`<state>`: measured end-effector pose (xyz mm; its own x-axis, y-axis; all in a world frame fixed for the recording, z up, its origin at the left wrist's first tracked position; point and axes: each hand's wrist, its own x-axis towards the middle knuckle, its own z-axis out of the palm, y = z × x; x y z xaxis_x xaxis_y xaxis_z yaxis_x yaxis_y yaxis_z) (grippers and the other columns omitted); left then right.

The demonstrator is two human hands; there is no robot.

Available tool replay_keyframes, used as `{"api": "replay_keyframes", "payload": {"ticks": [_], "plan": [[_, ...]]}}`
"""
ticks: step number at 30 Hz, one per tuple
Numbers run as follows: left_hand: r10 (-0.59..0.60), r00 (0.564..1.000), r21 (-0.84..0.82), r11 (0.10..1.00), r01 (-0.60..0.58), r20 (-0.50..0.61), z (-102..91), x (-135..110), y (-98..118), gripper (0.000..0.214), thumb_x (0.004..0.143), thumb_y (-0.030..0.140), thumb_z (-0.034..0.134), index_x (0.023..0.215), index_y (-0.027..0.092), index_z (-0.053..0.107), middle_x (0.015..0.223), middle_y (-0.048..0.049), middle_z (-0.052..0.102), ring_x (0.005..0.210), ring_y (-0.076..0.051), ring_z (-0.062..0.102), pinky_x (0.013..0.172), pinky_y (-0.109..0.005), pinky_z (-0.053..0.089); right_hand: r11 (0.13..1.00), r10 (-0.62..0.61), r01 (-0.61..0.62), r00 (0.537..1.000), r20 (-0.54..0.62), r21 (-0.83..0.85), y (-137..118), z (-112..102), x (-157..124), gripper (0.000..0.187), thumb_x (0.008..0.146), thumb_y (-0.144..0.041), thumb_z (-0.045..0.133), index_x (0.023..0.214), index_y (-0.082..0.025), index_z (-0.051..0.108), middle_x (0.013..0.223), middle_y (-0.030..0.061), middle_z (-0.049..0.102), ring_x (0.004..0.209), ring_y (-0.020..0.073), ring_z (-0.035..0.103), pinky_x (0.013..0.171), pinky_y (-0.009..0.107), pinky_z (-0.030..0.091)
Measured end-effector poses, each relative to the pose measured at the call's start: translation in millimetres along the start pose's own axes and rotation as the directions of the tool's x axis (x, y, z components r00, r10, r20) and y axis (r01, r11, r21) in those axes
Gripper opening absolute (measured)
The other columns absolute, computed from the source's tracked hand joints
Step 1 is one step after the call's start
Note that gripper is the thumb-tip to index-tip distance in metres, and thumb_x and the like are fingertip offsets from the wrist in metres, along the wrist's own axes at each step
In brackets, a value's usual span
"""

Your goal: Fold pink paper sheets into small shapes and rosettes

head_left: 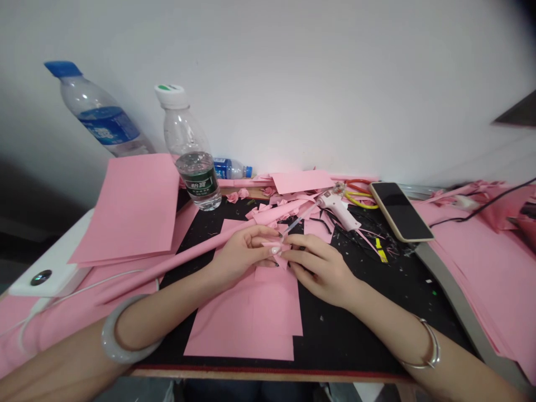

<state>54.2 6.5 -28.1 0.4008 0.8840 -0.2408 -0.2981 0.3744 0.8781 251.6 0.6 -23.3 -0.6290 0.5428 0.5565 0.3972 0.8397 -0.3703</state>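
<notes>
The left hand (245, 255) and right hand (317, 269) both grasp a small piece of pink paper (275, 247) between their fingertips, over a pink sheet (247, 318). A pink paper tube (180, 265) lies beside the left hand; a white hot glue gun (339, 211) sits ahead of the right.

Free room: black mat (355, 340), near right. Obstacles, far side: glue gun (337, 211), phone (401, 212), water bottle (198, 178). Left side: paper stack (125, 209), paper tube (176, 268) lying slantwise toward the hands.
</notes>
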Motion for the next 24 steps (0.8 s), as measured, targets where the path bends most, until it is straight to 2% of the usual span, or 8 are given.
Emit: {"api": "replay_keyframes", "payload": {"ticks": [6, 10, 13, 18, 24], "plan": [[0.063, 0.998, -0.030, 0.998, -0.064, -0.021, 1.2, 0.2, -2.3, 0.030, 0.073, 0.012, 0.069, 0.100, 0.013, 0.056, 0.094, -0.0067, 0.067, 0.082, -0.015, 0.065, 0.078, -0.032, 0.053, 1.000, -0.023, 0.023, 1.000, 0.001, -0.013, 0.5, -1.7, 0.8, 0.023, 0.080, -0.011, 0.057, 0.101, -0.018, 0.062, 0.115, 0.0122, 0.058, 0.100, 0.0214, 0.057, 0.082, 0.037, 0.050], [0.064, 0.998, -0.031, 0.997, -0.065, -0.023, -0.2, 0.2, -3.8, 0.029, 0.075, 0.013, 0.067, 0.102, 0.014, 0.057, 0.092, -0.0066, 0.067, 0.083, -0.014, 0.064, 0.075, -0.028, 0.052, 0.999, 0.004, -0.004, 1.000, 0.010, 0.035, -1.3, -1.8, 1.7, 0.033, 0.081, -0.007, 0.048, 0.110, -0.020, 0.057, 0.118, 0.0115, 0.055, 0.106, 0.0210, 0.054, 0.087, 0.038, 0.048], [0.075, 0.997, -0.043, 0.996, -0.075, -0.014, 0.5, -0.1, -2.8, 0.030, 0.075, 0.014, 0.067, 0.103, 0.013, 0.057, 0.091, -0.0065, 0.067, 0.082, -0.015, 0.065, 0.078, -0.029, 0.052, 0.999, 0.007, -0.008, 0.999, 0.039, 0.034, -2.4, 0.5, 1.6, 0.038, 0.080, -0.005, 0.047, 0.113, -0.021, 0.056, 0.122, 0.0118, 0.051, 0.109, 0.0218, 0.051, 0.088, 0.039, 0.047], [0.065, 0.997, -0.057, 0.996, -0.067, -0.032, 3.6, -0.5, 0.0, 0.032, 0.072, 0.012, 0.069, 0.102, 0.014, 0.058, 0.096, -0.0061, 0.065, 0.086, -0.016, 0.064, 0.079, -0.031, 0.052, 1.000, 0.019, -0.019, 1.000, 0.015, 0.001, -1.5, 2.8, -0.7, 0.023, 0.083, -0.011, 0.054, 0.102, -0.022, 0.061, 0.119, 0.0112, 0.053, 0.108, 0.0225, 0.051, 0.085, 0.038, 0.048], [0.086, 0.996, 0.019, 0.996, -0.086, 0.038, 0.9, 0.0, -2.6, 0.035, 0.073, 0.016, 0.069, 0.107, 0.015, 0.060, 0.102, -0.0081, 0.065, 0.092, -0.017, 0.062, 0.083, -0.032, 0.049, 0.979, 0.140, -0.130, 0.989, -0.056, 0.156, -1.5, 1.6, 1.1, 0.009, 0.084, -0.016, 0.056, 0.085, -0.021, 0.064, 0.111, 0.0097, 0.055, 0.095, 0.0199, 0.057, 0.077, 0.034, 0.051]]}}
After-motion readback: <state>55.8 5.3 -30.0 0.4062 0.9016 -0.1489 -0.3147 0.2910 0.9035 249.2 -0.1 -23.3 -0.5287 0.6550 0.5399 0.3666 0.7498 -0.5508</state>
